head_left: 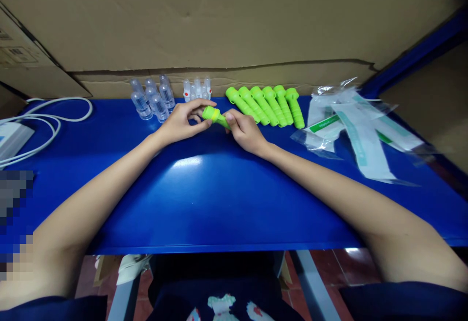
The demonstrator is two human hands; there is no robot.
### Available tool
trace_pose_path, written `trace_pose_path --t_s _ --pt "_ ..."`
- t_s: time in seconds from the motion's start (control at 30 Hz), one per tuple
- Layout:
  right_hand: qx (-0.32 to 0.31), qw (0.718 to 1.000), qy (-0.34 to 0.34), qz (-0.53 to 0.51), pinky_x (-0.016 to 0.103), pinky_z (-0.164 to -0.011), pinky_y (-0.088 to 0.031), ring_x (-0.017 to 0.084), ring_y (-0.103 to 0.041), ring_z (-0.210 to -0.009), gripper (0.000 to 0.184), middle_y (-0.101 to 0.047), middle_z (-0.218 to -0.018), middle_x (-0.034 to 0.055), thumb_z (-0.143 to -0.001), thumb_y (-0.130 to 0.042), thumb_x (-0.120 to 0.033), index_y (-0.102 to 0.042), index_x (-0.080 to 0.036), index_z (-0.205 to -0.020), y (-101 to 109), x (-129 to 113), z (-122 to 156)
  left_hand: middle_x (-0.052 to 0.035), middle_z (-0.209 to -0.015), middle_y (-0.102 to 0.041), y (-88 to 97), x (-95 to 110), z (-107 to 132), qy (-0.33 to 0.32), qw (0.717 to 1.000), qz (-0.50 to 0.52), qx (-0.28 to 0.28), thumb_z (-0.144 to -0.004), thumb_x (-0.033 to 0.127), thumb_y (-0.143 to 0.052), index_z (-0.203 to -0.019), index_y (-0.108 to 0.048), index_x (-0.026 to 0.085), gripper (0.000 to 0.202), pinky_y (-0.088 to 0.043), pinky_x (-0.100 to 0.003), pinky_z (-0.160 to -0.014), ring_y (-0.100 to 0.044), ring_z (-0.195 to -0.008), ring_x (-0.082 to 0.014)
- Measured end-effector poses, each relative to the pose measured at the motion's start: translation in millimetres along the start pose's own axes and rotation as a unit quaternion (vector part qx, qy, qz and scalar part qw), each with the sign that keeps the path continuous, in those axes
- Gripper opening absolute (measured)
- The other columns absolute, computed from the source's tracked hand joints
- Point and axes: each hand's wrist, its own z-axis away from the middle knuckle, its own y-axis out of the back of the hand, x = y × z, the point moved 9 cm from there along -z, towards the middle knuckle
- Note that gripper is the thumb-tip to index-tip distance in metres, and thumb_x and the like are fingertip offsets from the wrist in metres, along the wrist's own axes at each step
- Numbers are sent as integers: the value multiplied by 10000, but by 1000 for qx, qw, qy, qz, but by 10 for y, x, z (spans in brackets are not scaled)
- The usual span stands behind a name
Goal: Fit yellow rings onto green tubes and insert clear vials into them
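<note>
In front of my chest, above the blue table, I hold a bright green plastic tube (211, 113) with a yellow ring near its wide end. My right hand (244, 128) is closed round the narrow end, thumb on top. Curled about the wide end are the thumb and fingers of my left hand (185, 120). Just behind it stand small clear capsule-like pieces (197, 87) with white bases, some with red dots. Several clear plastic vials (158, 106) with dark markings stand to the left. Beyond my right hand, several ribbed green tubes (260, 104) lie in a slanted row.
Clear plastic packets (360, 133) with green and white print lie piled at the right. A white cable (54, 116) loops beside a white box (14, 138) at the far left. Cardboard (219, 19) walls the back of the blue table (204, 204).
</note>
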Motion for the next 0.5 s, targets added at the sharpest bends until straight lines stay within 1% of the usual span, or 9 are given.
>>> trace_pose_path --t_s 0.1,0.2,0.33,0.43,0.5 --pt "5 999 -1 -32 349 -705 -437 192 -602 -663 718 -670 -730 40 -1011 -209 -841 -555 -229 -865 27 -19 -1 -97 -1172 -790 21 37 6 -16 1000 -14 -1 -824 317 -745 -1291 -722 167 490 -582 -229 -750 -726 -860 -144" --pt "-8 998 -5 -54 343 -689 -418 176 -561 -621 718 -647 -703 32 -1007 -241 -845 -552 -226 -817 17 -36 -6 -77 -1120 -808 29 74 16 -37 999 -37 -9 -809 266 -723 -1312 -729 169 512 -604 -247 -789 -741 -835 -141" --pt "-25 998 -11 -58 328 -676 -389 158 -528 -606 749 -613 -677 27 -1000 -264 -854 -564 -208 -768 11 -42 -23 -71 -1117 -822 49 88 35 -56 995 -76 -15 -784 247 -720 -1290 -747 169 512 -618 -258 -830 -772 -854 -156" --pt "-54 996 -26 -70 309 -650 -374 146 -515 -605 773 -582 -644 24 -977 -297 -877 -552 -199 -709 -12 -13 -44 -53 -1065 -837 59 85 42 -66 992 -110 -21 -773 260 -733 -1248 -769 190 481 -609 -257 -821 -783 -844 -167" --pt "-79 991 -34 -103 298 -622 -370 133 -498 -583 764 -566 -627 17 -964 -339 -882 -546 -196 -698 -41 4 -59 -45 -1032 -842 65 81 41 -67 990 -120 -24 -774 274 -739 -1237 -775 196 470 -601 -254 -806 -784 -823 -166"
